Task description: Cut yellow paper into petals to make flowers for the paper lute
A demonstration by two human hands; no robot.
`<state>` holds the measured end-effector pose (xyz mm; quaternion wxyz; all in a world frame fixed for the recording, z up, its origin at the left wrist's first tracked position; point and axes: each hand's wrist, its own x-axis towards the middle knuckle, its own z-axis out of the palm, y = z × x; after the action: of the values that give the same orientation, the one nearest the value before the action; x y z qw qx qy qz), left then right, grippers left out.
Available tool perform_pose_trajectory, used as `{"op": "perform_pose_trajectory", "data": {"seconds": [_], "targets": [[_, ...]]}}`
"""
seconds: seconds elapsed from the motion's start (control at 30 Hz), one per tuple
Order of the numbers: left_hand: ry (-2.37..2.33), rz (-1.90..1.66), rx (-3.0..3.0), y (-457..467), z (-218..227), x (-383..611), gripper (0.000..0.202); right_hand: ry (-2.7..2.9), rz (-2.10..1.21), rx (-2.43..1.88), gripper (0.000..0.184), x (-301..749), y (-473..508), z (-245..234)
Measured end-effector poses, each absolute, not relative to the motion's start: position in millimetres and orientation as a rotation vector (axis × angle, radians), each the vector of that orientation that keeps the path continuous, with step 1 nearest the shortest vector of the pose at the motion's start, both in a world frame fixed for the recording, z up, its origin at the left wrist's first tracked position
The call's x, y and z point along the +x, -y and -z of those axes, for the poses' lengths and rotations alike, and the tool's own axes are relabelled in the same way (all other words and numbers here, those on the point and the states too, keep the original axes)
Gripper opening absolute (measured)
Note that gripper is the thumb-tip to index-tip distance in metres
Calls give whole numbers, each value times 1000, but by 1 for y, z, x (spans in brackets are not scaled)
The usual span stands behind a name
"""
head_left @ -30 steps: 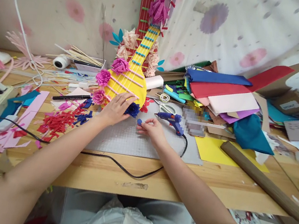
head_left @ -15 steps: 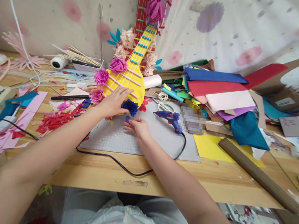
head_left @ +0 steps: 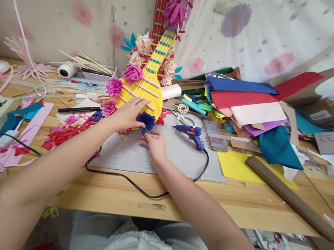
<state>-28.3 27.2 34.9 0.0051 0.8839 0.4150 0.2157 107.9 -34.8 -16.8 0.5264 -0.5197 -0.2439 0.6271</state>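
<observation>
A yellow paper lute (head_left: 143, 88) with white strings and pink strips leans upright at the back of the table. My left hand (head_left: 128, 114) lies against its lower body, fingers stretched out and thumb beside a dark blue paper flower (head_left: 146, 120). Just below that flower, my right hand (head_left: 154, 143) pinches a small blue paper petal (head_left: 143, 131), its tip at the flower's lower edge. Whether the petal touches the flower, I cannot tell. Pink and magenta paper flowers (head_left: 133, 74) run down the lute's left side.
A blue glue gun (head_left: 189, 134) lies on the grey cutting mat (head_left: 123, 154), its black cord looping along the front. Scissors (head_left: 185, 119) lie behind it. Red paper scraps (head_left: 66, 135) are at left, folded coloured papers (head_left: 240, 95) and a brown roll (head_left: 290, 196) at right.
My right hand has moved slightly up with the blue petal, bringing it closer to the blue flower. My left hand stays on the lute.
</observation>
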Motion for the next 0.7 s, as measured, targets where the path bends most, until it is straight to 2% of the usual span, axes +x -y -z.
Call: {"op": "perform_pose_trajectory", "data": {"seconds": [0.53,0.7], "targets": [[-1298,-666,2779,-25,-35,-29,75,574,-1493,-1165,29,105,31,20],[-1279,-743,2754,-21,-38,-32,63,542,-1534,-1123,29,107,32,14]]}}
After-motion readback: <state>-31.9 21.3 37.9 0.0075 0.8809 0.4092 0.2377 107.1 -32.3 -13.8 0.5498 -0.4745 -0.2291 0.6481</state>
